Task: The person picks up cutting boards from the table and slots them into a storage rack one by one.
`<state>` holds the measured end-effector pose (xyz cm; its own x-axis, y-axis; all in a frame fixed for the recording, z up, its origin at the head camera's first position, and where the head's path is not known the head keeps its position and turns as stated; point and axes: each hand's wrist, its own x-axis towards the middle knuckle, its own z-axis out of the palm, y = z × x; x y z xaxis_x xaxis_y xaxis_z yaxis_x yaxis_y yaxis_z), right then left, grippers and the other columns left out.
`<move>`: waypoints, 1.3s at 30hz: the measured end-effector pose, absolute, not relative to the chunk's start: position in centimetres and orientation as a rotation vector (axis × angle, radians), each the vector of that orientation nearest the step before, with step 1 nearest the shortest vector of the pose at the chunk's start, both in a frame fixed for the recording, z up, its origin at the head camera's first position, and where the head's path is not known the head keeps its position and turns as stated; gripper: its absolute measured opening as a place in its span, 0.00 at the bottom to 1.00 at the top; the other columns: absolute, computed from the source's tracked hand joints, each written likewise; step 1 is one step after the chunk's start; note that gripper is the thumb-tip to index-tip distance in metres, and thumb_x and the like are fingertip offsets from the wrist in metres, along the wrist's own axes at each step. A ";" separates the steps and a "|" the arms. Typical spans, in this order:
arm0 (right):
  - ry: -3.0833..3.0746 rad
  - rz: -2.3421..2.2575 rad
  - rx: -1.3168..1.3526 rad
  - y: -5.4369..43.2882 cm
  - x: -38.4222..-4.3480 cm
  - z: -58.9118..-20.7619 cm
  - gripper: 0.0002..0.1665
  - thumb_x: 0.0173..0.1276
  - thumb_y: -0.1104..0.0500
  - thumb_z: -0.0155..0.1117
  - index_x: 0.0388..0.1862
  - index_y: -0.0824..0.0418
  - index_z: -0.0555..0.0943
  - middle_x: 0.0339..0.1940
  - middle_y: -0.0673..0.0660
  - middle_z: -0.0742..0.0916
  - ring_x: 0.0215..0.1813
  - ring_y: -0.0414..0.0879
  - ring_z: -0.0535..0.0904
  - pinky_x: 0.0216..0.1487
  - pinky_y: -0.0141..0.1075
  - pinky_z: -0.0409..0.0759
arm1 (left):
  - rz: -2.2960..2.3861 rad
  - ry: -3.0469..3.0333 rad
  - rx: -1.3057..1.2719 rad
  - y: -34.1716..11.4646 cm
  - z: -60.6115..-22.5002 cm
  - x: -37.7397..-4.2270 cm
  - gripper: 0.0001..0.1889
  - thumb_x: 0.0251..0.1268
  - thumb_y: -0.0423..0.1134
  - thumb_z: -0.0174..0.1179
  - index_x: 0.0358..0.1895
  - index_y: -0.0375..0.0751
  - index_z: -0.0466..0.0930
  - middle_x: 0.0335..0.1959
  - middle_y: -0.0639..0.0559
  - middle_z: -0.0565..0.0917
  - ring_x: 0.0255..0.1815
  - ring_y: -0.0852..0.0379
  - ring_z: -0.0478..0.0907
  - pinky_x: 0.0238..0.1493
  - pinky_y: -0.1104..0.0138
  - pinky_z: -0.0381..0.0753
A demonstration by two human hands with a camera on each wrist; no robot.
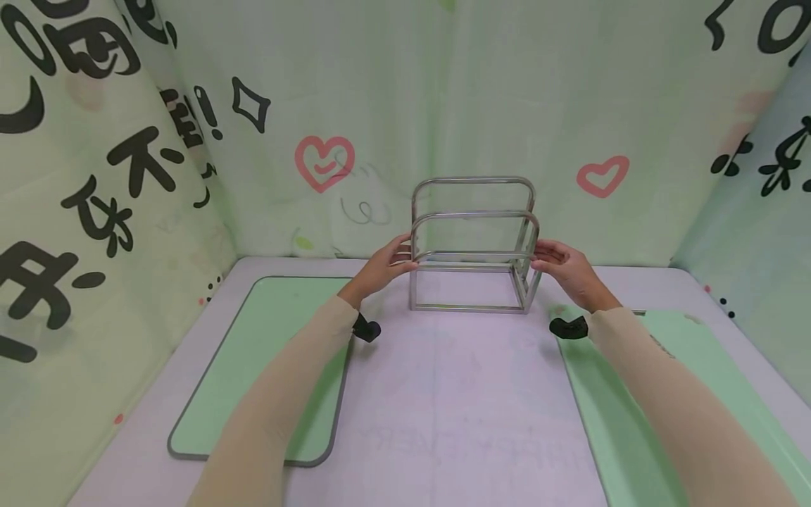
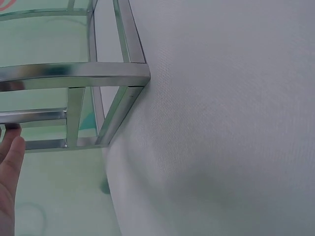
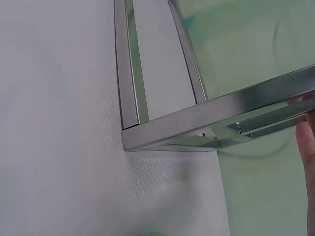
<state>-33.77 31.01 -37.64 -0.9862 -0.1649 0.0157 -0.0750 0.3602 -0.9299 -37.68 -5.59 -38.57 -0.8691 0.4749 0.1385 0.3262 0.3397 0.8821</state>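
A silver metal rack (image 1: 469, 308) with upright rounded hoops stands near the back of the table, between both hands. My left hand (image 1: 384, 267) holds its left side, fingers and thumb at the side bars. On the opposite side my right hand (image 1: 570, 271) grips the rack at about the same height. In the left wrist view, fingertips (image 2: 15, 147) meet a bar at the frame's left edge. The right wrist view has fingers (image 3: 306, 140) against the rack (image 3: 216, 113), mostly cut off. Whether the rack's base fully touches the table cannot be told.
A green board (image 1: 272, 338) with grey edging lies flat on the left of the pale table (image 1: 437, 408). Another green board (image 1: 697, 366) lies on the right, partly under my right forearm. Printed curtains (image 1: 380, 84) close off the back and sides.
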 end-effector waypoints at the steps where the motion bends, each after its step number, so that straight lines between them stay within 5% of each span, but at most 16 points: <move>1: 2.528 -1.719 -0.223 31.0 -33.8 -37.7 0.39 0.70 0.53 0.56 0.73 0.66 0.53 0.71 0.66 0.65 0.56 0.26 0.69 0.71 0.41 0.62 | 1.557 2.456 0.741 -5.6 -38.5 -37.6 0.36 0.64 0.40 0.59 0.73 0.47 0.52 0.66 0.39 0.68 0.67 0.48 0.68 0.66 0.57 0.70; 10: 2.519 -1.755 -0.220 30.7 -33.4 -37.6 0.41 0.67 0.50 0.59 0.71 0.67 0.56 0.64 0.56 0.72 0.53 0.25 0.71 0.65 0.29 0.70 | 1.551 2.440 0.753 -6.0 -38.3 -37.2 0.35 0.65 0.39 0.58 0.73 0.44 0.52 0.66 0.38 0.68 0.68 0.47 0.67 0.66 0.56 0.69; 19: 2.559 -1.671 -0.186 30.2 -33.3 -37.4 0.38 0.69 0.52 0.59 0.71 0.65 0.57 0.65 0.59 0.71 0.54 0.27 0.71 0.71 0.47 0.62 | 1.510 2.447 0.750 -6.7 -38.1 -36.8 0.35 0.66 0.42 0.58 0.73 0.47 0.51 0.66 0.42 0.68 0.68 0.48 0.66 0.67 0.56 0.68; 30: 2.579 -1.635 -0.172 29.9 -32.9 -37.4 0.38 0.67 0.50 0.60 0.70 0.64 0.59 0.63 0.58 0.73 0.53 0.28 0.71 0.72 0.51 0.61 | 1.532 2.421 0.754 -7.1 -38.3 -36.3 0.34 0.66 0.41 0.57 0.72 0.47 0.52 0.64 0.41 0.69 0.68 0.48 0.66 0.68 0.57 0.67; 39: 2.604 -1.589 -0.229 29.9 -32.5 -37.2 0.35 0.68 0.52 0.60 0.69 0.64 0.61 0.58 0.50 0.75 0.51 0.23 0.72 0.68 0.38 0.68 | 1.535 2.428 0.723 -7.3 -38.1 -35.8 0.33 0.67 0.40 0.57 0.72 0.48 0.53 0.63 0.43 0.69 0.68 0.49 0.67 0.68 0.56 0.67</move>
<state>-32.48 29.87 -37.15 -0.9855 -0.1696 0.0077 -0.0845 0.4502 -0.8889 -35.79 -7.26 -38.12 -0.8658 0.4893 0.1047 0.3044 0.3488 0.8864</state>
